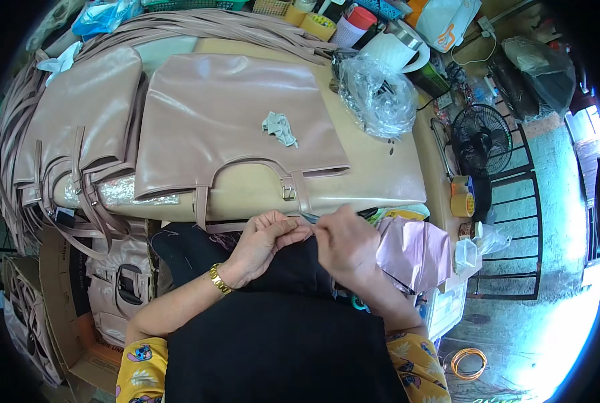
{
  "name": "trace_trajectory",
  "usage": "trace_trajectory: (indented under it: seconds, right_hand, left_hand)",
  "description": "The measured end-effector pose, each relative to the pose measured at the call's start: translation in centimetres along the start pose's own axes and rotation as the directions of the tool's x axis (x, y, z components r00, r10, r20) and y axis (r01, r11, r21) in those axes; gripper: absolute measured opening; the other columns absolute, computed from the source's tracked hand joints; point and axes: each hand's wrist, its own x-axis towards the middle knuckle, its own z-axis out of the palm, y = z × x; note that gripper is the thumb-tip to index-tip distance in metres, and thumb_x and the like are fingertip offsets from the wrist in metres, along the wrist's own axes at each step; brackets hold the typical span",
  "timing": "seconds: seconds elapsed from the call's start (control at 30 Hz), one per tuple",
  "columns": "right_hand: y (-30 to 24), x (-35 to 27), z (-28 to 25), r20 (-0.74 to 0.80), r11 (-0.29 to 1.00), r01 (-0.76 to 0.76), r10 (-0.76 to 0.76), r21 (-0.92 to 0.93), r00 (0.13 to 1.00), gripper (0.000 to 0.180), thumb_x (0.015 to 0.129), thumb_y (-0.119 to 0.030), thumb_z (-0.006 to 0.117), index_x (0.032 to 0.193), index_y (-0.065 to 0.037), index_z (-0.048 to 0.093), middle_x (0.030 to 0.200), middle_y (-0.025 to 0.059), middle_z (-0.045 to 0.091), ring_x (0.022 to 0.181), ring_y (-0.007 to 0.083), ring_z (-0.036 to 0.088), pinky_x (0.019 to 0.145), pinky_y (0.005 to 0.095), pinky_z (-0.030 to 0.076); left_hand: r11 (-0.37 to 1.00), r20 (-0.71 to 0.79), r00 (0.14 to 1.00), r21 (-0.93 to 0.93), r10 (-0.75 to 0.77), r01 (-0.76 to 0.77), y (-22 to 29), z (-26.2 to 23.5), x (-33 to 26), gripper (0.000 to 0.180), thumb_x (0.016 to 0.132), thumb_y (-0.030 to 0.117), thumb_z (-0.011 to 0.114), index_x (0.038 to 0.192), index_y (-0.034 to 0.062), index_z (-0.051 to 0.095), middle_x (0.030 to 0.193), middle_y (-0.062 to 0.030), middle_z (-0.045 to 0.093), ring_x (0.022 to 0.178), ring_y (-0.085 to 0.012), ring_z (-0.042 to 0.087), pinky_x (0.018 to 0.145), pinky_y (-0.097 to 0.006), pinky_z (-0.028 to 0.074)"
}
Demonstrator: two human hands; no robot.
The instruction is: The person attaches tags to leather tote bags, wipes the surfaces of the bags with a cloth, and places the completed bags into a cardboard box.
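While pinched at the fingertips of the left hand, just beside the curled right hand, showing only as a short sliver: a narrow grey-green piece. Lying across the gap between the two, level with the uppermost fingers. On the left, thumb drawn in against the fingers, apparently closed on the piece. On the right, a fist-like curl, blurred over the knuckles; impossible to tell whether gripping the other end or merely touching.

Just beyond, on a beige padded surface, a dusty-pink bag laid flat, handles toward the hands, one buckle near the fingertips. Beneath the hands, a dark cloth; to the right, a lavender sheet.

Hidden behind the fingers: most of the piece, hence hard to identify as strip, strap end or fabric. Also out of sight: the right palm and most of the fingertips. Hard to follow: the border between dark cloth and black garment. Cut by the dark round rim at far left, a bundle of pink straps. At far right, washed out by glare, part of a bluish wall.
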Motion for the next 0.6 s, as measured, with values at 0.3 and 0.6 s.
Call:
trace_trajectory:
  seconds: [0.3, 0.6]
  right_hand:
    - [2.8, -0.3, 3.9, -0.023, 0.842, -0.275, 0.322, 0.463, 0.946, 0.029, 0.074, 0.005, 0.075, 0.101, -0.004, 0.071, 0.078, 0.005, 0.052, 0.067, 0.0126, 0.051, 0.059, 0.0229, 0.04]
    - [2.4, 1.0, 4.4, -0.091, 0.997, 0.001, 0.006, 0.079, 0.996, 0.03, 0.065, 0.002, 0.069, 0.093, -0.006, 0.067, 0.082, 0.0086, 0.051, 0.06, 0.025, 0.058, 0.055, 0.0369, 0.049]
  left_hand:
    - [0.847, 0.009, 0.968, 0.483, 0.251, -0.223, -1.2, -0.7, 1.6, 0.029, 0.093, 0.007, 0.065, 0.12, -0.0027, 0.061, 0.083, 0.0017, 0.059, 0.067, -0.0027, 0.051, 0.061, -0.019, 0.044]
    - [0.544, 0.083, 0.876, 0.755, 0.475, -0.367, -0.9, -0.5, 1.6, 0.022, 0.084, -0.003, 0.065, 0.104, 0.003, 0.071, 0.078, 0.004, 0.043, 0.067, -0.0036, 0.039, 0.059, -0.021, 0.035]
